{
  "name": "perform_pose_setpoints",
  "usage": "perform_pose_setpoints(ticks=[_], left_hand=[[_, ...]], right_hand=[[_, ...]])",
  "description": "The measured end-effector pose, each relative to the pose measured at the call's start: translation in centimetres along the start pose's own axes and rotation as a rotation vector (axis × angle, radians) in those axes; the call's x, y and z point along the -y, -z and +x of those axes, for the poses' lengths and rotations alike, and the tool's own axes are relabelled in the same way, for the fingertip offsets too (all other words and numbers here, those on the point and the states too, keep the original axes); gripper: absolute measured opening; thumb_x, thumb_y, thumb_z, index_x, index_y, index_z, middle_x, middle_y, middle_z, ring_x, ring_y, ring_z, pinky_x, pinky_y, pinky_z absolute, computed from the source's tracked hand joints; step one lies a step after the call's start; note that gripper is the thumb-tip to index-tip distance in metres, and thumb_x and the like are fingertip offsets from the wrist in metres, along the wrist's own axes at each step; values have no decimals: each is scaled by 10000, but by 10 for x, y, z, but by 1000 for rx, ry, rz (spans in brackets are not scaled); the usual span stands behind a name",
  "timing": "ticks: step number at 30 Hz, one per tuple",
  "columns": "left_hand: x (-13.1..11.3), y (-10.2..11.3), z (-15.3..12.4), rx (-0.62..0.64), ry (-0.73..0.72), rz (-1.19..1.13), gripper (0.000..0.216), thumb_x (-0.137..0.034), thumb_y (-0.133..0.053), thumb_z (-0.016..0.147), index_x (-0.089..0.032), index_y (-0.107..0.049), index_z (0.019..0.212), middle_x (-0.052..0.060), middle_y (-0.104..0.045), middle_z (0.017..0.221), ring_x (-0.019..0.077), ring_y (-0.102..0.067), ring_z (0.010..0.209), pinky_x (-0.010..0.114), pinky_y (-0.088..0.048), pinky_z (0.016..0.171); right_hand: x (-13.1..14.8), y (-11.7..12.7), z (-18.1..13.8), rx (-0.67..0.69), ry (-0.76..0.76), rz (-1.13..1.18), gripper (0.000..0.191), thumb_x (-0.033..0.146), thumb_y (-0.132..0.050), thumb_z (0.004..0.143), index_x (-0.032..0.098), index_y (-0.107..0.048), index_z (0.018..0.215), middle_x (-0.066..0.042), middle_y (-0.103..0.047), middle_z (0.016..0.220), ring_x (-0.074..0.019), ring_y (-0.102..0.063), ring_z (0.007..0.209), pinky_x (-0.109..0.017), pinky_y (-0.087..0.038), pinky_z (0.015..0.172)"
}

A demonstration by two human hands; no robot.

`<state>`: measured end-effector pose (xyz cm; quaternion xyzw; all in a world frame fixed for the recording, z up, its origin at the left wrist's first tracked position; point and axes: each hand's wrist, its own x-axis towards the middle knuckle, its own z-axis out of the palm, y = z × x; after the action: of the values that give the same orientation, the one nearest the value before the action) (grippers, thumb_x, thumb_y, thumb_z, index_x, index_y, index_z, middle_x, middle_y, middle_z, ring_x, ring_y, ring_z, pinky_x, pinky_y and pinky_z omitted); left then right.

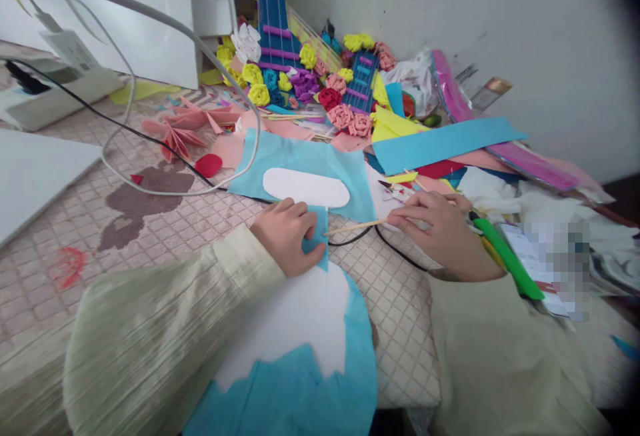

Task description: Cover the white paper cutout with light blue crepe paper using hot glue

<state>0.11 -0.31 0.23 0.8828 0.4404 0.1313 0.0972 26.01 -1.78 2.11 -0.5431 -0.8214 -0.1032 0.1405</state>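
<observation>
My left hand (289, 235) is closed, pinching a small piece of light blue paper (317, 236) above a white-and-blue paper shape (300, 329) on my lap. My right hand (440, 229) is closed on a thin wooden stick (353, 227) whose tip points left and touches the blue piece. Just beyond lies a light blue sheet (320, 159) with a white oval cutout (306, 187) on it.
Paper roses (340, 116), blue ladder-like paper models (273, 9) and coloured sheets are heaped at the back by the wall. A long blue strip (445, 143), a green tool (505, 256), grey and black cables (150, 136) and pink folded fans (183, 126) lie on the quilted surface.
</observation>
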Motion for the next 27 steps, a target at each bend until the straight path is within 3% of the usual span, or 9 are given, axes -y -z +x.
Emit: perform_pose_setpoints(ticks=[10,17,27], left_hand=[[1,-1,0,-22,-15,-12,171,-343,-505,686,-179,-486,643,44,-531,707,207,-475,731,355,-408,694],[0,0,0,6,-2,3,175,-347,-501,688,-176,-482,651,43,-530,720,206,-475,746,354,-408,711],[0,0,0,-2,-12,7,174,-346,-502,689,-177,-486,650,44,-536,713,212,-474,739,363,-410,695]], right_hand=[[-1,6,4,-47,80,-52,319,431,-459,839,239,-681,715,-44,-538,743,-174,-494,729,-322,-309,647],[-2,7,6,-55,59,-30,335,432,-451,843,236,-684,705,-39,-527,757,-170,-483,737,-341,-306,695],[-5,6,7,-52,98,-14,341,425,-444,850,220,-685,723,-45,-528,753,-165,-490,731,-302,-314,630]])
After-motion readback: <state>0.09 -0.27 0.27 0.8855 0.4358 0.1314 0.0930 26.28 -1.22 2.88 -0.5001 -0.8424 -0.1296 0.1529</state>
